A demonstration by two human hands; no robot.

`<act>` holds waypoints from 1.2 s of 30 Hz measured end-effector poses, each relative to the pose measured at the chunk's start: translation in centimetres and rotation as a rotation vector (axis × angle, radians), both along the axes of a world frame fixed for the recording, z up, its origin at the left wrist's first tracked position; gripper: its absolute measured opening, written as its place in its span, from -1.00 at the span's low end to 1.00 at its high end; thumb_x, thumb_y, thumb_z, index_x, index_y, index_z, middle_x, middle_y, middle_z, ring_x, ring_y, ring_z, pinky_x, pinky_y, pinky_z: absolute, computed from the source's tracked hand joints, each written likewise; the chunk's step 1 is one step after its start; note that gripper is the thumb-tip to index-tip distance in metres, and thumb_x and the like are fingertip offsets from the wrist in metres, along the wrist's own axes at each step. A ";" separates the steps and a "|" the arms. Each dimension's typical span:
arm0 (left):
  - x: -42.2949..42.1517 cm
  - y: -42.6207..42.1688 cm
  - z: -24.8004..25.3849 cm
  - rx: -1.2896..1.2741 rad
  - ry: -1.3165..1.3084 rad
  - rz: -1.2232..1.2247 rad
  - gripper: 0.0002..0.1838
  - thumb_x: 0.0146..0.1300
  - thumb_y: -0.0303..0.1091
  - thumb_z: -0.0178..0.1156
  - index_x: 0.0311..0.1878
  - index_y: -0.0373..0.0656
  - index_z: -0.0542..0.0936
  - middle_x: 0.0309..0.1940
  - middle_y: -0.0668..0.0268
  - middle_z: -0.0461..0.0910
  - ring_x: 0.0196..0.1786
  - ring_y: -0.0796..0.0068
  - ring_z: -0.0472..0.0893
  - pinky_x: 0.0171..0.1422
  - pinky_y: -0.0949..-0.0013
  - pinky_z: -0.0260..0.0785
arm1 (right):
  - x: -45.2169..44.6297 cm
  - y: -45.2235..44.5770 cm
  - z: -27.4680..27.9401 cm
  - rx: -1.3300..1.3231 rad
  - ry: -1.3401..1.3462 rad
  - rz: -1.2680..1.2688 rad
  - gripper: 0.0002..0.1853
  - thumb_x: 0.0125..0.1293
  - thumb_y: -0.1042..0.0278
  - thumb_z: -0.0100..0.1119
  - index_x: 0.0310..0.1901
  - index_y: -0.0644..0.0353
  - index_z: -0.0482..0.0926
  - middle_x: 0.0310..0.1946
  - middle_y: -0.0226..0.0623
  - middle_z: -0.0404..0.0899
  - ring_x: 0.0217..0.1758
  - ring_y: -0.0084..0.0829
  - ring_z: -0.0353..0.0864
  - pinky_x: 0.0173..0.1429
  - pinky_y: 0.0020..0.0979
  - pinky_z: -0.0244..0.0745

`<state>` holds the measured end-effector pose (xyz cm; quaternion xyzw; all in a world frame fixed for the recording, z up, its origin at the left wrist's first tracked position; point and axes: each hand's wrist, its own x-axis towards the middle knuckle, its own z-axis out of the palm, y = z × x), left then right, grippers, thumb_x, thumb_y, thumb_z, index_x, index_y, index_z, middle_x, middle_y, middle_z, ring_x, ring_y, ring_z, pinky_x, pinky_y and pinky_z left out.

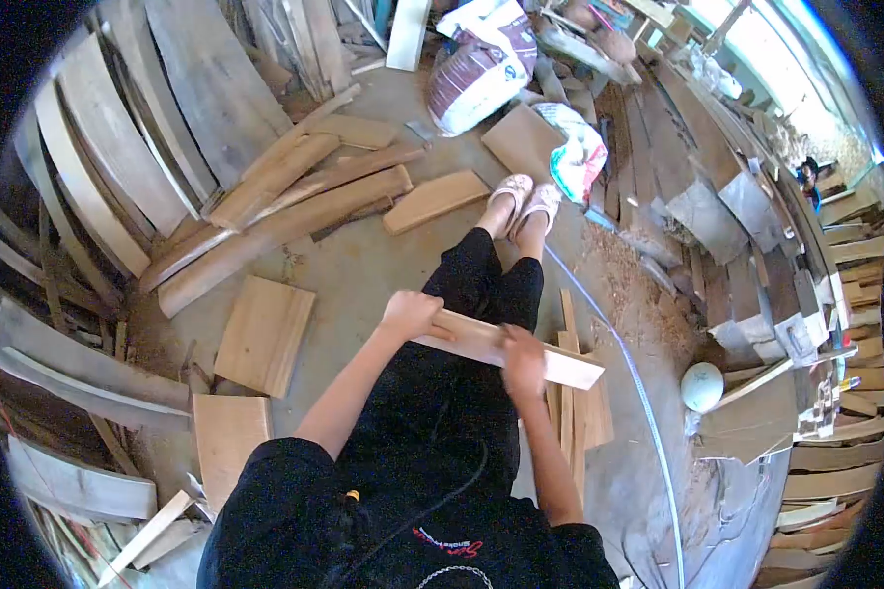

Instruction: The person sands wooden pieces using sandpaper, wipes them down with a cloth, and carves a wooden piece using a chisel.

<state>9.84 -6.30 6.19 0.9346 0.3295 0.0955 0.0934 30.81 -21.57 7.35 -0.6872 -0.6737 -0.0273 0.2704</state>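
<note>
A pale wooden board lies across my lap, slanting down to the right. My left hand is closed around its left end. Over the right half of the board is my right hand, somewhat blurred, its fingers curled against the wood. Whether something small sits under those fingers is hidden. The board's right end sticks out past my right hand. Below that end, narrow wooden strips and a flat piece lie on the floor beside my leg.
Square wooden panels lie at my left, near stacked long planks. Ahead are sacks and a tapered wood piece. A blue hose runs along my right, near a pale round object and timber stacks.
</note>
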 end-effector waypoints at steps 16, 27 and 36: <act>-0.6 0.0 -0.7 -0.020 -0.123 0.026 -0.27 -0.30 0.52 0.14 -0.46 -0.07 0.56 -0.52 0.19 0.61 -0.38 0.16 0.63 -0.27 0.16 0.47 | -8.3 4.0 0.7 0.124 -0.023 0.076 -0.70 0.32 0.25 -0.10 -0.04 0.18 0.53 -0.09 -0.13 0.57 -0.01 -0.15 0.52 0.16 -0.21 0.31; -0.1 -1.5 0.6 0.128 -0.167 -0.054 -0.34 -0.31 0.44 0.21 -0.51 -0.06 0.52 -0.53 0.29 0.58 -0.34 0.27 0.61 -0.20 0.24 0.45 | 11.2 -7.7 -2.7 -0.059 -0.145 -0.571 -0.70 0.33 0.24 -0.15 -0.24 0.21 0.58 -0.21 -0.09 0.57 -0.09 -0.09 0.50 0.05 -0.13 0.34; -1.1 -1.6 -1.4 0.155 -0.309 0.008 -0.36 -0.30 0.41 0.22 -0.52 -0.06 0.48 -0.52 0.32 0.58 -0.34 0.28 0.61 -0.18 0.26 0.43 | -7.8 1.6 0.3 0.028 -0.043 0.105 -0.60 0.35 0.17 -0.17 0.14 0.12 0.40 0.11 -0.13 0.43 0.23 -0.14 0.34 0.32 -0.10 0.14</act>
